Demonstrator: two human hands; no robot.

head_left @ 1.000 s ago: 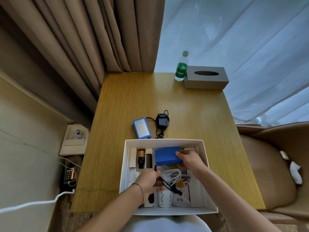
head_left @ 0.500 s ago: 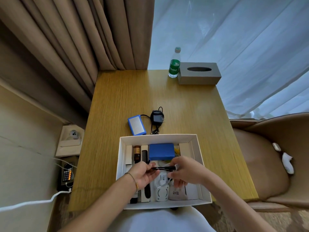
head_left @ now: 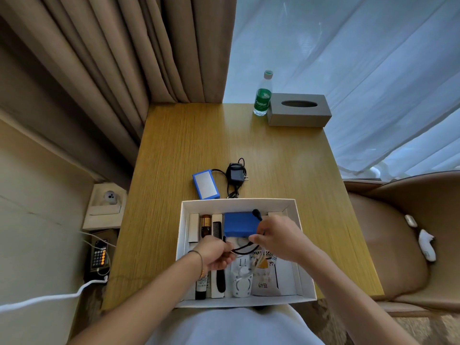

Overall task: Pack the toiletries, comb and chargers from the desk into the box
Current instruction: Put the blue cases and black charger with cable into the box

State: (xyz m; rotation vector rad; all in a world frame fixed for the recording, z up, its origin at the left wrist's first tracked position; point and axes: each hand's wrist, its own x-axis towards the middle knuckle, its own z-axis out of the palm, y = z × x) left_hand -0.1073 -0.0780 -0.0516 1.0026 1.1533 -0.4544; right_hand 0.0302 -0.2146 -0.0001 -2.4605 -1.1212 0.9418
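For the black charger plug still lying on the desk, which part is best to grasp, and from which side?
Probably the black charger plug by its blocky body, from above, fingers on its left and right flanks. It lies flat on the desk; its prongs stick out right, and its cord is looped around it and runs to the blue pack, so lift both together.

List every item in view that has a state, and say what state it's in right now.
box: open, lidless, partly filled
left hand: pinching the black cable
right hand: pinching the black cable
black cable: slack loop over the box
blue pack in box: lying flat
blue charger: on desk, unpacked
black adapter: on desk, unplugged
water bottle: upright, capped
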